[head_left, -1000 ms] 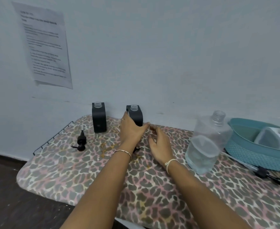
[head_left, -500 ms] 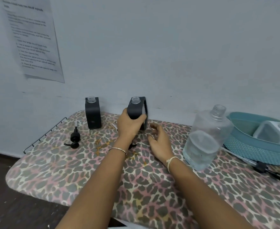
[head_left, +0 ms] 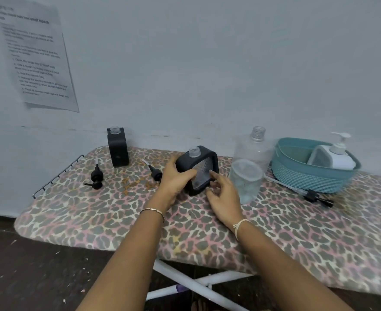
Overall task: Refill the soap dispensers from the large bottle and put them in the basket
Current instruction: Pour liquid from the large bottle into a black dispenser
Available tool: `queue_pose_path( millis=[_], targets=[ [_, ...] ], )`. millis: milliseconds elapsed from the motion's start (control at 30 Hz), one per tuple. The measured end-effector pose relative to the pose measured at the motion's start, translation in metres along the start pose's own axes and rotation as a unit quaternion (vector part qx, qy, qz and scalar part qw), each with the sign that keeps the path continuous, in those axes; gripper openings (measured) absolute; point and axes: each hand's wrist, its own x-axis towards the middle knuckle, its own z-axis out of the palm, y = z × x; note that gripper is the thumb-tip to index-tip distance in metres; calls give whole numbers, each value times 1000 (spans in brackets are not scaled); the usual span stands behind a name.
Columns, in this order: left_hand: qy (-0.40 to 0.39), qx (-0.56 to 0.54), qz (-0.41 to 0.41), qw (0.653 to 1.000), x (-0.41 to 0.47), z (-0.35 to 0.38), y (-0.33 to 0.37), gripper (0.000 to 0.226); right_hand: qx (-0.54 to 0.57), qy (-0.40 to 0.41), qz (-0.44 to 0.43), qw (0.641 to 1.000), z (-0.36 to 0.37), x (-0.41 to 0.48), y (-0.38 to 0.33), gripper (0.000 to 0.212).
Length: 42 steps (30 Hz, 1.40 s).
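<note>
My left hand (head_left: pixel 175 178) grips a black square soap dispenser (head_left: pixel 201 166) with an open clear neck, tilted and turned so its clear ribbed window faces me. My right hand (head_left: pixel 224 197) touches the dispenser's lower right edge with its fingertips. A second black dispenser (head_left: pixel 118 147) stands uncapped by the wall at the left. The large clear bottle (head_left: pixel 250 167), uncapped and partly filled, stands just right of my hands. A teal basket (head_left: pixel 301 176) at the right holds a white pump dispenser (head_left: pixel 336 157).
Two black pump heads (head_left: pixel 97 178) (head_left: pixel 155 172) lie on the leopard-print ironing board (head_left: pixel 207 225). Another pump with a long tube (head_left: pixel 313 195) lies in front of the basket. A metal rack (head_left: pixel 57 176) edges the board's left end. A printed sheet (head_left: pixel 34 57) hangs on the wall.
My left hand has carried the dispenser from the wall toward the large bottle, tilting it so its window faces me. My right hand rose from the board to touch it.
</note>
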Motion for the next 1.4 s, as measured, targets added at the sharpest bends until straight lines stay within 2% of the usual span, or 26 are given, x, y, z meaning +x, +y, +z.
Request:
queue_pose_path(
  millis=[167,233,367,500,633,700,800,867,1000,1200,1333,1400],
  targets=[
    [-18,47,20,999,-9,4,2,46,9,-1,-3,1000,-1,-16,-1,57],
    [-35,59,34,997,-10,7,3,54,12,20,-7,1000,-2,-19,-4,52],
    [-56,102,77,990,-9,8,-2,74,10,125,-34,992,-10,-26,-8,33],
    [-41,112,110,987,-7,5,-5,79,-3,241,-69,968,-24,-34,-7,21],
    [-41,103,104,988,-2,2,-6,77,-13,323,-48,945,-37,-32,-8,41],
    [-42,113,108,987,-1,2,-5,75,-15,349,-14,937,-42,-24,-7,60],
    [-30,127,118,984,-1,4,-6,73,13,320,57,946,-48,-7,-3,103],
    [-19,140,130,981,-2,6,-8,72,36,281,61,957,-50,2,0,110],
    [0,157,146,977,-2,7,-11,68,79,228,77,967,-57,16,-2,86],
    [14,145,140,979,-2,7,-13,65,79,216,72,971,-60,27,-6,78],
    [8,134,131,982,-2,7,-11,65,22,200,34,979,-63,28,-12,66],
    [7,135,129,982,-1,6,-11,66,-30,181,8,983,-66,29,-16,67]
  ],
)
